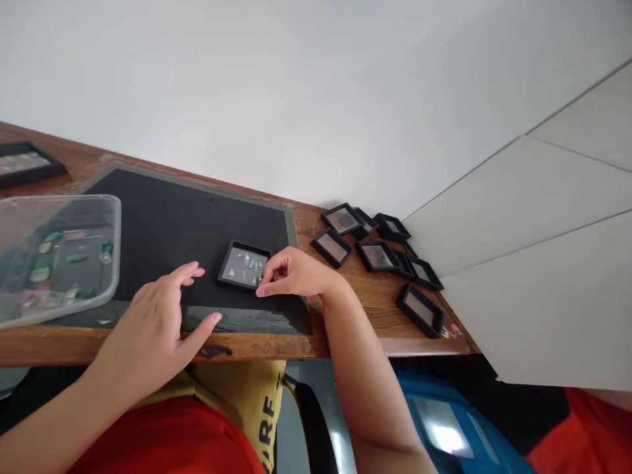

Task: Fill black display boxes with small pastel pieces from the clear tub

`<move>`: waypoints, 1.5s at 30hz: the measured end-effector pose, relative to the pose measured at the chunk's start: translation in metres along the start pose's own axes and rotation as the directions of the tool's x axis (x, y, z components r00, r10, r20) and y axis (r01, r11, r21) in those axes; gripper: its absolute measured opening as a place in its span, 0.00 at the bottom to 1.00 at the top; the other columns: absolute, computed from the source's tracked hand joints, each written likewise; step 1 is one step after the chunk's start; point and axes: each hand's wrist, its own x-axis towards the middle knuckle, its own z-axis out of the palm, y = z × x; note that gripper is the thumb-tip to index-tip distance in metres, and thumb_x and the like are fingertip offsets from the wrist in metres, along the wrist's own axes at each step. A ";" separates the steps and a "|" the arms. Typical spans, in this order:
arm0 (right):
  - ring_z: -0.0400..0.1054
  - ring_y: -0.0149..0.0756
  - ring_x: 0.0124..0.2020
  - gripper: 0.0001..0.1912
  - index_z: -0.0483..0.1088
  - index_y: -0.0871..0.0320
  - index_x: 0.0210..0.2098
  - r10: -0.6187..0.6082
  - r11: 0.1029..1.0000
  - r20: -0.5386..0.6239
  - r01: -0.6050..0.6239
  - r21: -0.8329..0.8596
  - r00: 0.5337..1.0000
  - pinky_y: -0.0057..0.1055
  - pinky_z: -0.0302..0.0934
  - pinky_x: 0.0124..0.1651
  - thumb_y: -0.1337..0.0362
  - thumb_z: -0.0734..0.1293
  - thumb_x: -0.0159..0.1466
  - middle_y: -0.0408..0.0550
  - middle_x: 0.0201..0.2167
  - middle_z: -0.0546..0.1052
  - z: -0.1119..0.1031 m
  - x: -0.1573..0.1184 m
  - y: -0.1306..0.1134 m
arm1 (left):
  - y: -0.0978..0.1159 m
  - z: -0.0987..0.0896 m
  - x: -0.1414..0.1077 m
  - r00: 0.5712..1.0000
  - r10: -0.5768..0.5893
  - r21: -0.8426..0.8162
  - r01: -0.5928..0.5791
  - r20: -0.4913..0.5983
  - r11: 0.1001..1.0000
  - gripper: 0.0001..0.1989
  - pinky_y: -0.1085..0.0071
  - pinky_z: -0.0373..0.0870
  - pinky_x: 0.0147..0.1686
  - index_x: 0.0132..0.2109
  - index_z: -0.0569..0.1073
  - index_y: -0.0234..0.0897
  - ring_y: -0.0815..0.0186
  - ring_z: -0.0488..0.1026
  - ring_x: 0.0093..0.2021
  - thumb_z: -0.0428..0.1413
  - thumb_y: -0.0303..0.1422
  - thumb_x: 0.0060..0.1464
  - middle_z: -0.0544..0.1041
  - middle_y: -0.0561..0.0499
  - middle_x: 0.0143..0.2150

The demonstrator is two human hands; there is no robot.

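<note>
A small black-rimmed frame [243, 266] lies on the black mat [197, 214], with several small green, white and bluish stones scattered on its grey inside. Over the frame's right side, my right hand [291, 273] has thumb and fingers pinched together. Whatever the fingertips may hold is too hidden to name. My left hand [160, 313] is at the mat's front, left of the frame, with its thumb and fingers apart and nothing in it. To its left, a see-through plastic box [117, 250] contains green, pink and whitish stones and a flat grey piece.
Several black frames [378, 255] lie close together on the wooden table [363, 296] to the right, some overlapping. Another frame [29, 164] with pale pieces sits at the far left. A white wall rises behind the table. A blue object [449, 421] and a red sleeve are at lower right.
</note>
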 end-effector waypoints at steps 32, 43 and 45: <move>0.60 0.56 0.71 0.60 0.52 0.54 0.77 -0.303 0.944 -0.181 0.269 -0.191 0.936 0.56 0.50 0.74 0.53 0.81 0.52 0.62 0.71 0.65 0.004 -0.005 -0.005 | 0.015 -0.001 0.005 0.978 0.094 0.108 -0.074 -0.188 0.991 0.39 0.40 0.72 0.63 0.72 0.53 0.29 0.38 0.68 0.67 0.62 0.35 0.62 0.68 0.25 0.67; 0.58 0.49 0.74 0.62 0.56 0.49 0.76 -0.406 0.886 0.183 0.337 0.318 0.895 0.44 0.50 0.75 0.52 0.85 0.48 0.56 0.73 0.63 0.004 -0.009 -0.010 | 0.019 -0.052 0.052 0.852 0.504 0.092 -0.495 -0.145 0.864 0.13 0.62 0.73 0.56 0.46 0.76 0.42 0.61 0.78 0.56 0.53 0.19 0.64 0.84 0.52 0.49; 0.59 0.49 0.73 0.64 0.53 0.47 0.77 -0.424 0.874 0.135 0.366 0.320 0.895 0.44 0.53 0.74 0.50 0.85 0.49 0.56 0.74 0.62 0.004 -0.009 -0.010 | 0.018 -0.066 0.061 0.838 0.535 0.098 -0.527 -0.104 0.844 0.13 0.65 0.75 0.51 0.44 0.77 0.42 0.63 0.80 0.51 0.52 0.19 0.64 0.85 0.54 0.46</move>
